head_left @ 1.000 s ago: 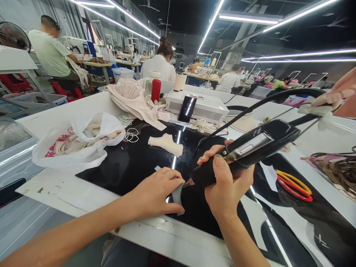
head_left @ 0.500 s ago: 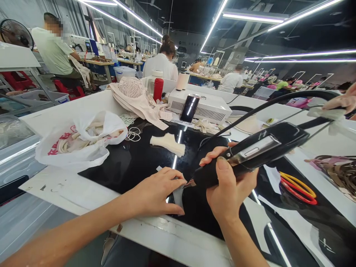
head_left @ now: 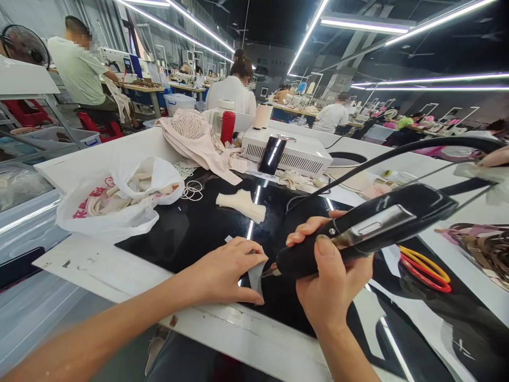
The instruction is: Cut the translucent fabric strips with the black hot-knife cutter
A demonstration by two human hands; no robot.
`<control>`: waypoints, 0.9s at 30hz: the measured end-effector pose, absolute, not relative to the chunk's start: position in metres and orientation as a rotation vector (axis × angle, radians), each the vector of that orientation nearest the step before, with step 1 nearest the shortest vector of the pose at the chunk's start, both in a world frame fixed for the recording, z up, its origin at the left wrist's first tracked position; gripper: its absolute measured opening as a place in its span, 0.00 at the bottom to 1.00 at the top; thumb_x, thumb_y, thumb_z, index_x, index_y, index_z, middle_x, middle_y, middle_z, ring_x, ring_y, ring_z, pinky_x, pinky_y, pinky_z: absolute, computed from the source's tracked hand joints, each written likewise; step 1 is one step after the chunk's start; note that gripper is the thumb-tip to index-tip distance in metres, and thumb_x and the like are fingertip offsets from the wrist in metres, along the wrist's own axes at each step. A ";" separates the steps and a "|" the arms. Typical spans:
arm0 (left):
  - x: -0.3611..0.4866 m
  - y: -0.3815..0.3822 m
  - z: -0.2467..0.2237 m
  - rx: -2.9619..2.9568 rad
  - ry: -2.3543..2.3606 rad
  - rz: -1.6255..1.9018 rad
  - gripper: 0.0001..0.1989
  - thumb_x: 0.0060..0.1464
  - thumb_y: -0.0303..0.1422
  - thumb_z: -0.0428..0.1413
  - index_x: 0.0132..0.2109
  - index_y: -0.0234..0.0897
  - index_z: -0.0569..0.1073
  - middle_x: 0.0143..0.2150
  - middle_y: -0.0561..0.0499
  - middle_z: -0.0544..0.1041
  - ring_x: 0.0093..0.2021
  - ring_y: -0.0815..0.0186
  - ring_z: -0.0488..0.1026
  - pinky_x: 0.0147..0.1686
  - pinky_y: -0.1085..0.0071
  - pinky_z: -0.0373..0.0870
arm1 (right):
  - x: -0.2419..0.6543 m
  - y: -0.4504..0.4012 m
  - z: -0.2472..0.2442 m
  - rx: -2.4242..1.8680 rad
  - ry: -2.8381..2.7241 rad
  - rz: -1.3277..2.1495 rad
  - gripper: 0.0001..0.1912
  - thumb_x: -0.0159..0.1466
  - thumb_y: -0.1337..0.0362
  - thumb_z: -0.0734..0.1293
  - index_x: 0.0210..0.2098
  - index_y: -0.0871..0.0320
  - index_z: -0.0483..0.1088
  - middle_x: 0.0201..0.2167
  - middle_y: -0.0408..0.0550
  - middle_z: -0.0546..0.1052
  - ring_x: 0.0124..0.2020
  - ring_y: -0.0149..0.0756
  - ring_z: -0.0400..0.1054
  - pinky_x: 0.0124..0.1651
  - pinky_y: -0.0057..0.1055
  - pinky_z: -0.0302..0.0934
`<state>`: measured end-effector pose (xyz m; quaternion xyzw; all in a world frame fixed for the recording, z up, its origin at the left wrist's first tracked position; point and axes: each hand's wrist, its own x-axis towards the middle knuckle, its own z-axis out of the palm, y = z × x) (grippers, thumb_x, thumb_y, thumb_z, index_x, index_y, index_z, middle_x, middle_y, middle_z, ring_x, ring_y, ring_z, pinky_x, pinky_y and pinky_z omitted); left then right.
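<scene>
My right hand [head_left: 332, 270] is wrapped round a black handheld tool [head_left: 369, 225] with a silver plate on its side and a cable at its rear. Its narrow metal tip [head_left: 272, 271] meets the edge of a small grey piece [head_left: 255, 277] on the glossy black surface [head_left: 191, 228]. My left hand [head_left: 226, 273] has its thumb and fingers spread around that piece, the fingertips pressing it down at both ends. Beyond my hands lies a cream fabric piece [head_left: 242, 205].
A white plastic bag [head_left: 115, 212] of fabric scraps sits left, beige garments [head_left: 194, 138] behind it. Further back are a red bottle [head_left: 227, 127], a phone [head_left: 272, 155] and a white box [head_left: 306, 156]. Red and yellow rings [head_left: 425, 269] lie right. Another person's hand [head_left: 497, 158] shows at the right edge.
The tool's rear end has shifted slightly right and down, while its tip stays at the grey piece. The other person's hand at the right edge has moved further out of view.
</scene>
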<state>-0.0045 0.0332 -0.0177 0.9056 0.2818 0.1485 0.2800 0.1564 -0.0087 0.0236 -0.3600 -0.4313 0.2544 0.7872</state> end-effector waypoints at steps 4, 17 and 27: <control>-0.004 0.033 -0.017 2.439 0.749 0.398 0.32 0.50 0.43 0.71 0.60 0.43 0.73 0.62 0.47 0.71 0.62 0.51 0.67 0.60 0.57 0.67 | 0.156 -0.008 0.022 -0.790 -0.941 0.539 0.17 0.62 0.63 0.73 0.48 0.51 0.67 0.32 0.38 0.75 0.27 0.32 0.71 0.33 0.34 0.69; -0.007 0.035 -0.022 2.459 0.723 0.423 0.35 0.52 0.44 0.70 0.64 0.46 0.70 0.63 0.47 0.71 0.62 0.51 0.66 0.62 0.55 0.64 | 0.159 -0.025 0.026 -0.728 -0.925 0.596 0.18 0.58 0.63 0.74 0.46 0.53 0.69 0.30 0.40 0.74 0.27 0.32 0.68 0.31 0.33 0.68; -0.009 0.036 -0.021 2.427 0.713 0.474 0.33 0.55 0.41 0.69 0.65 0.44 0.70 0.63 0.46 0.72 0.63 0.53 0.68 0.64 0.56 0.65 | 0.162 -0.026 0.025 -0.757 -0.942 0.581 0.17 0.60 0.64 0.74 0.46 0.53 0.69 0.30 0.39 0.75 0.28 0.32 0.69 0.32 0.34 0.68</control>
